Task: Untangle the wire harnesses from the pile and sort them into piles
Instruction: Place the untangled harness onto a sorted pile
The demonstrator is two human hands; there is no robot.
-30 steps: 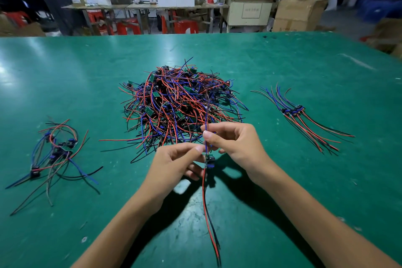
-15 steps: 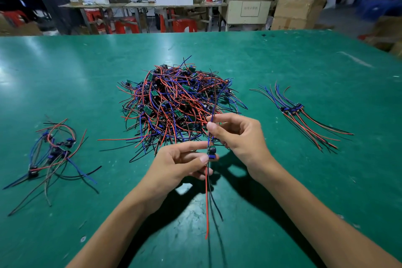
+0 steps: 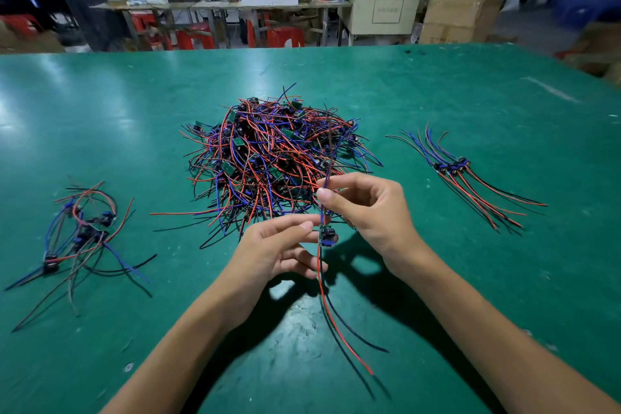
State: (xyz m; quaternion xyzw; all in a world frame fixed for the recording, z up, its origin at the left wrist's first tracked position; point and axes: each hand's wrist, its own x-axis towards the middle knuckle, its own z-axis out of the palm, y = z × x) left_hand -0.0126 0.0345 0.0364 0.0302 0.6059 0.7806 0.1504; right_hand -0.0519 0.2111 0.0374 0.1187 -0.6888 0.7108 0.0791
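Observation:
A big tangle of red, blue and black wire harnesses [image 3: 268,158] with small green boards lies mid-table. In front of it my right hand [image 3: 369,212] pinches the blue lead of one harness [image 3: 326,236] between thumb and forefinger. The harness hangs upright, its small board just under that pinch. Its red and black tails trail down onto the table toward me. My left hand [image 3: 279,249] sits just left of the board with fingers loosely extended, their tips at the wire. A loose sorted pile [image 3: 84,228] lies far left. A neat combed pile [image 3: 453,168] lies at the right.
The green table [image 3: 470,94] stretches wide around the three piles. Beyond its far edge are workbenches with seated people, red stools and cardboard boxes [image 3: 460,17].
My right hand has slid up the blue lead and lifted the harness, so the tails swung right and rose. My left hand's grip on the wire has loosened.

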